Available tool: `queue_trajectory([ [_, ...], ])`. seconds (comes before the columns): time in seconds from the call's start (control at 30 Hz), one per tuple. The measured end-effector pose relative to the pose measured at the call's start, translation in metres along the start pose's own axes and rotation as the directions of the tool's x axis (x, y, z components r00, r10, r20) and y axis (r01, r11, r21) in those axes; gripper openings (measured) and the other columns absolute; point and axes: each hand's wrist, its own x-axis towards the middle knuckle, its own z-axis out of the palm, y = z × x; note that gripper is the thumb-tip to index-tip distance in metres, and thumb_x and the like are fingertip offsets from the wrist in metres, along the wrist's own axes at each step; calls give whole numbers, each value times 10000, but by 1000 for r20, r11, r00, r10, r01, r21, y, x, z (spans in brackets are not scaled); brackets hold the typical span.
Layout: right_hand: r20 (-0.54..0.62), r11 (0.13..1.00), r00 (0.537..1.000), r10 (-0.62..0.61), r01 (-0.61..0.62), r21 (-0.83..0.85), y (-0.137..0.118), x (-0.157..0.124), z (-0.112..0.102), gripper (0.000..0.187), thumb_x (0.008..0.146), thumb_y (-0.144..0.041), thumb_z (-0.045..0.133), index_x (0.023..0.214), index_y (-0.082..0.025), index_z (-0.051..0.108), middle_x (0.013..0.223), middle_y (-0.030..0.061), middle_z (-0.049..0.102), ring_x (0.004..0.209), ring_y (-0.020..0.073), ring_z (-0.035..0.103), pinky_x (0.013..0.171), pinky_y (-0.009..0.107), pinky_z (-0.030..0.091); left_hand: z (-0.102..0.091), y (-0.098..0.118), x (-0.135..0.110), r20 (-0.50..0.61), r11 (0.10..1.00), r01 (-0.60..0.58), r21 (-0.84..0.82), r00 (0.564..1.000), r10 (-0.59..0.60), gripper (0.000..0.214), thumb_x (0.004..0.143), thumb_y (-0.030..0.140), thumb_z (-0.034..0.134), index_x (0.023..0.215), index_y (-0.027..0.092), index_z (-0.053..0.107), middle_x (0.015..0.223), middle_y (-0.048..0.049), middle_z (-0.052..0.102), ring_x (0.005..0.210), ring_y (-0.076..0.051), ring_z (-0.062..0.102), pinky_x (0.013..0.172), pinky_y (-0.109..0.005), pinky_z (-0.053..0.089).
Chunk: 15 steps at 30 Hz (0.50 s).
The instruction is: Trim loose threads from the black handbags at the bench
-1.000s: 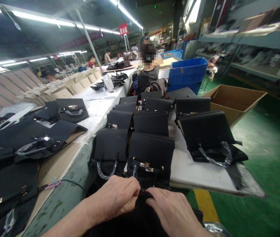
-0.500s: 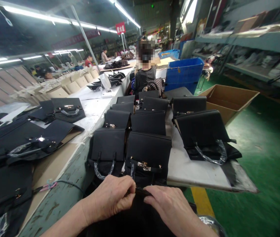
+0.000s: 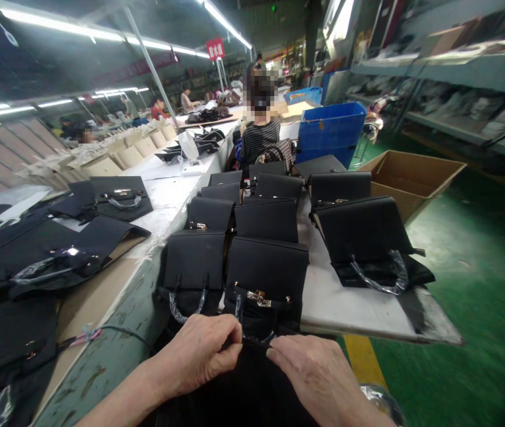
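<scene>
A black bag (image 3: 248, 388) lies in my lap at the bottom of the view, mostly under my hands. My left hand (image 3: 199, 353) is closed, its fingers pinching the bag's top edge. My right hand (image 3: 319, 376) rests on the same edge, with its fingertips pressed to a thin black strap near the left hand. Just beyond them stands a black handbag with a gold clasp (image 3: 265, 279), first in a row of several like it.
Several black handbags (image 3: 359, 234) fill a white side table (image 3: 345, 308). More bag parts (image 3: 48, 255) lie on the long bench to the left. A seated person in a striped top (image 3: 259, 139), a blue crate (image 3: 330, 127) and an open cardboard box (image 3: 408, 178) are ahead.
My hands have drawn slightly apart along the bag's top edge, which shows a thin strap between them. The view has shifted a little downward.
</scene>
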Motion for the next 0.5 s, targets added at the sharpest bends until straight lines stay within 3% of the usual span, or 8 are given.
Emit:
queue_trajectory([
  [0.17, -75, 1000, 997, -20, 19, -4, 0, -3, 5, 213, 911, -150, 545, 729, -246, 601, 623, -42, 649, 558, 175, 618, 555, 308, 273, 2, -2, 1, -11, 1000, 3, -23, 1000, -4, 52, 853, 206, 540, 827, 203, 584, 699, 44, 603, 609, -112, 531, 572, -210, 328],
  [0.37, 131, 997, 991, 9, -19, 76, -11, 7, -16, 207, 952, -169, 483, 828, -240, 633, 761, -27, 718, 667, 179, 679, 573, 288, 347, 0, -2, 0, -27, 998, 19, -66, 999, -21, 56, 846, 197, 553, 808, 197, 594, 704, 45, 605, 629, -108, 528, 583, -201, 337],
  [0.5, 198, 993, 980, 22, -45, 112, -24, 22, -17, 102, 942, -277, 572, 901, -274, 665, 862, -34, 758, 766, 204, 719, 576, 281, 367, -1, 0, 0, -27, 997, 28, -69, 999, -30, 62, 831, 175, 554, 789, 195, 595, 699, 43, 607, 624, -109, 524, 576, -202, 335],
])
